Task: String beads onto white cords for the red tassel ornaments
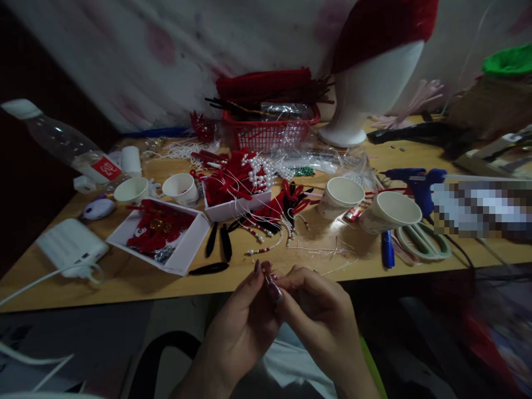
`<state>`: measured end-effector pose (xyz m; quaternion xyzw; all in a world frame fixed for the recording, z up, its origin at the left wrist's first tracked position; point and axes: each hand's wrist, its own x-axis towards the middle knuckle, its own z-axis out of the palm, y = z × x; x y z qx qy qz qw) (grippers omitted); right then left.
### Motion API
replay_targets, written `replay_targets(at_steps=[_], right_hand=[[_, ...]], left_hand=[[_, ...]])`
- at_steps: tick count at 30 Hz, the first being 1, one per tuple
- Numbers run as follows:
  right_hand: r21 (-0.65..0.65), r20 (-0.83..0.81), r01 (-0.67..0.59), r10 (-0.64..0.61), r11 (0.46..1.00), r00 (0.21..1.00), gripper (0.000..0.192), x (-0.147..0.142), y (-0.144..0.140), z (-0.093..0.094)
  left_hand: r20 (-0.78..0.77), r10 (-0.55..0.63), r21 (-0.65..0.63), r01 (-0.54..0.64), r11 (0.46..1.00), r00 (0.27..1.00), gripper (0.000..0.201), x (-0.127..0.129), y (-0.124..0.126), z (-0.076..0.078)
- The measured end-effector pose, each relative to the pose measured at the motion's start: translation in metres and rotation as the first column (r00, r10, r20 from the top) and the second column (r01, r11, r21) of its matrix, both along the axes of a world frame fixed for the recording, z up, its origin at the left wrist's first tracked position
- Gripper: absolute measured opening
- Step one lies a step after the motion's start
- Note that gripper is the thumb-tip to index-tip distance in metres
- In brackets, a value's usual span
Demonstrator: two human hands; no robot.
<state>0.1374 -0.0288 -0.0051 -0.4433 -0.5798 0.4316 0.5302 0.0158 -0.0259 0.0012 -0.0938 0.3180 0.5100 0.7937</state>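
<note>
My left hand (245,327) and my right hand (318,316) meet just in front of the table's near edge. Thumb and fingers of both are pinched together at the same spot. A small pale bit shows between the fingertips, too small to name. Beyond them on the table lie strings of white and red beads (257,252), thin pale threads (328,252) and black velvety petal-shaped pieces (208,269). A white box (195,244) holds red fuzzy pieces and gold and silver bits. Behind it, another white box (236,208) carries red pieces and white pearl strands (260,172).
Paper cups (344,194) stand left and right. At right lie a blue glue gun (419,180), green-handled scissors (428,244) and a blue pen (388,252). A red basket (270,133) and white mannequin head (366,88) stand behind; a bottle (62,138) and white charger (70,246) are left.
</note>
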Motion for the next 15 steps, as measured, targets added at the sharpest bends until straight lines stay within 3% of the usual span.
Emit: replay_targets(at_steps=[4,15], right_hand=[[-0.03,-0.04,-0.011,0.01,1.0,0.999,0.008,0.0006,-0.0021,-0.0037],[-0.068,-0.043,-0.032,0.029,0.997,0.999,0.008,0.0019,-0.0031,-0.0038]], left_hand=[[0.071,-0.027,-0.013,0.028,1.0,0.997,0.016,-0.0011,-0.0012,-0.0018],[0.04,-0.045,0.028,0.044,0.999,0.998,0.013,-0.0018,-0.0035,-0.0049]])
